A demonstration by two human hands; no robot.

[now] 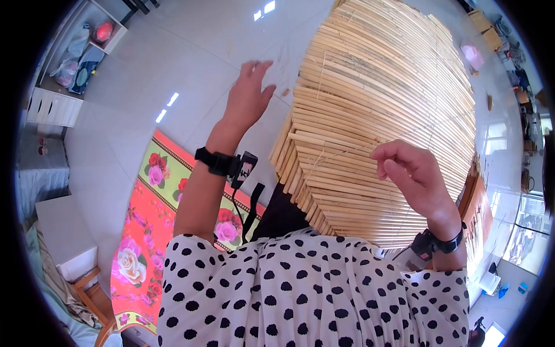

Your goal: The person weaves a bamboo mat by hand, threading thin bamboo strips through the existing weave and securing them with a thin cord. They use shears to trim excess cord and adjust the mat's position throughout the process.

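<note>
My left hand [250, 95] is raised at the upper middle, left of a large mat of pale bamboo sticks [381, 81] bound with thin strands, its fingers apart and nothing visible in them. My right hand [407, 173] hangs over the lower right part of the mat, fingers loosely bent and thumb a little apart from the index finger, with nothing I can make out in them. The mat's lower left end shows a stepped layer of stick ends. I cannot tell whether the right fingertips touch the sticks. Straps with small black devices circle both wrists.
A red and green floral mat [136, 225] lies at lower left on the tiled floor [191, 52]. A shelf with bags [78, 58], a wooden chair [91, 295] and a pale cabinet [55, 110] line the left. A pink bag [471, 56] and assorted items sit along the right.
</note>
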